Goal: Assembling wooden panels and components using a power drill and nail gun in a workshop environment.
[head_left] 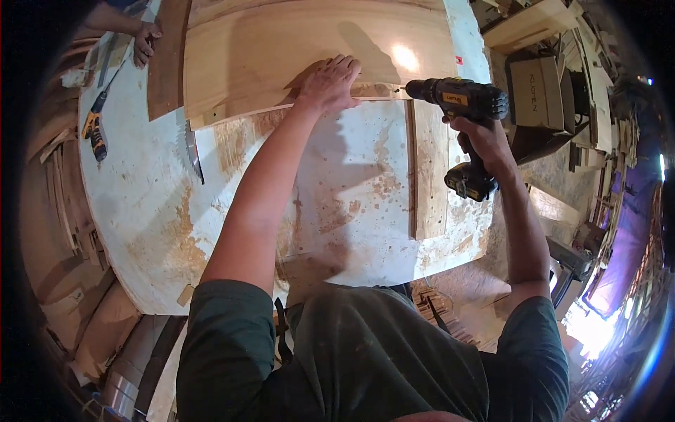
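"Where did you see the board?"

"On my remote view, the wide wooden board (281,46) lay on the white table (133,204), partly under the left hand (329,83), which rested palm-down near its closest edge."

"And the other hand?"

"I saw the right hand (486,143) well apart from it, wrapped around the grip of a drill (463,98). The drill's tip pointed left at the board's front-right part; I couldn't tell whether it touched the wood."

"How did they look?"

"The board was honey-coloured and smooth, with a bright glare patch near the drill's tip. The drill was black with a yellow label and a blocky battery (470,183) below its grip."
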Tool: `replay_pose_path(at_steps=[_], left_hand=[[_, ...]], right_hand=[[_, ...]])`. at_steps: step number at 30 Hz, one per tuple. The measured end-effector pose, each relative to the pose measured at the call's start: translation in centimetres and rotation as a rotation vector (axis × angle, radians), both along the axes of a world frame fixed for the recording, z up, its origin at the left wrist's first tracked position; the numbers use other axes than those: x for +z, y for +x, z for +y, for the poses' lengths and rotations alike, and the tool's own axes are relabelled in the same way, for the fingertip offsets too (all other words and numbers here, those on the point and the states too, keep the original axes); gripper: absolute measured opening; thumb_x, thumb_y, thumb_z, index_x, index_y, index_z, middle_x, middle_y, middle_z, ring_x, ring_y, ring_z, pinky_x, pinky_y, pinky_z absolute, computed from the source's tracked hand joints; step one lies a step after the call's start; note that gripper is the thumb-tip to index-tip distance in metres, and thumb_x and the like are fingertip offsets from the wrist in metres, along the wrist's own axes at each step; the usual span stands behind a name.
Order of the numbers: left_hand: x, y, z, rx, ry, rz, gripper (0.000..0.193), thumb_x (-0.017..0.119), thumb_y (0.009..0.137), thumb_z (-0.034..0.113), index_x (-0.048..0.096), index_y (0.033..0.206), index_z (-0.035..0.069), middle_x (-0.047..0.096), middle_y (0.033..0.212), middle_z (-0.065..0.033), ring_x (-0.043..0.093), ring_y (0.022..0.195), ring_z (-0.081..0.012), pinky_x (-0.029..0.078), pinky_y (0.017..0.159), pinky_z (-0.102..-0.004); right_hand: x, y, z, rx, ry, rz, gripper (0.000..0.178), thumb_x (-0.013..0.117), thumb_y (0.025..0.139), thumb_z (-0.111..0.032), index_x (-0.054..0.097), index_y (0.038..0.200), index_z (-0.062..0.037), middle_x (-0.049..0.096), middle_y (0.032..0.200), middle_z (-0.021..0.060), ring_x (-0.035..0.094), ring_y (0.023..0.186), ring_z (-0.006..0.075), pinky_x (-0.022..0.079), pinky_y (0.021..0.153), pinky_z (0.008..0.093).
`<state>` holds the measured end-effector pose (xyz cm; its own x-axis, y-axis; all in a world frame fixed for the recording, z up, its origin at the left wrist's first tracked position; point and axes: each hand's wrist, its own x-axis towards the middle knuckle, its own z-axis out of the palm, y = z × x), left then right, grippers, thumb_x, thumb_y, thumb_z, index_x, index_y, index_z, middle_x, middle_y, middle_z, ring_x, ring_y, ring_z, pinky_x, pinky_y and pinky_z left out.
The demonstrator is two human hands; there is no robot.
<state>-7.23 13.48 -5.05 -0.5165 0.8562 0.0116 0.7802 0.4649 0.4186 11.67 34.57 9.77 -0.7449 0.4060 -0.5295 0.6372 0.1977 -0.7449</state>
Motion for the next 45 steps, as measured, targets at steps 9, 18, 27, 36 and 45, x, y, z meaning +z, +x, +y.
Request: replay_pose_path(at_steps=[9,18,27,36,45], left_hand=[[-0.5,-0.2,0.1,-0.008,0.039,0.004,0.062,0.077,0.065,0.035,0.045,0.109,0.005,0.051,0.113,-0.0104,0.049,0.113,-0.0269,0.043,0.097,-0.0394],[-0.8,-0.1,0.0,-0.009,0.09,0.038,0.059,0.078,0.063,0.031,0.047,0.105,0.004,0.053,0.109,-0.0117,0.05,0.11,-0.0281,0.043,0.093,-0.0394],[-1.2,-0.2,-0.1,-0.004,0.105,0.005,0.063,0.078,0.064,0.031,0.046,0.111,0.004,0.052,0.113,-0.0127,0.049,0.112,-0.0291,0.041,0.098,-0.039],[-0.7,0.1,0.0,0.005,0.092,-0.018,0.061,0.078,0.065,0.029,0.046,0.111,0.005,0.052,0.112,-0.0117,0.049,0.112,-0.0291,0.042,0.096,-0.04],[-0.3,0.0,-0.2,0.003,0.054,0.027,0.06,0.077,0.064,0.033,0.047,0.109,0.006,0.053,0.113,-0.0096,0.05,0.112,-0.0267,0.044,0.096,-0.0392]], right_hand=[[0.2,-0.6,0.3,0.059,0.012,-0.01,0.028,0.062,0.082,-0.01,0.058,0.108,-0.0014,0.065,0.081,0.003,0.049,0.051,0.0063,0.042,0.045,0.0233],[-0.2,-0.6,0.3,0.105,-0.007,-0.018,0.026,0.064,0.082,-0.01,0.059,0.106,-0.0007,0.066,0.084,0.0049,0.05,0.052,0.0063,0.042,0.045,0.0228],[0.7,-0.8,0.0,0.076,-0.034,0.045,0.023,0.065,0.082,-0.009,0.06,0.103,-0.0004,0.065,0.08,0.0043,0.05,0.052,0.0061,0.042,0.045,0.0226],[-0.2,-1.5,0.8,0.134,0.07,-0.045,0.019,0.065,0.081,-0.009,0.059,0.098,-0.002,0.058,0.069,0.001,0.047,0.05,0.0069,0.039,0.043,0.0242],[1.7,-4.7,0.7,0.279,0.134,-0.242,0.02,0.063,0.078,-0.01,0.057,0.096,-0.0028,0.049,0.058,-0.0008,0.044,0.047,0.0077,0.037,0.042,0.0257]])
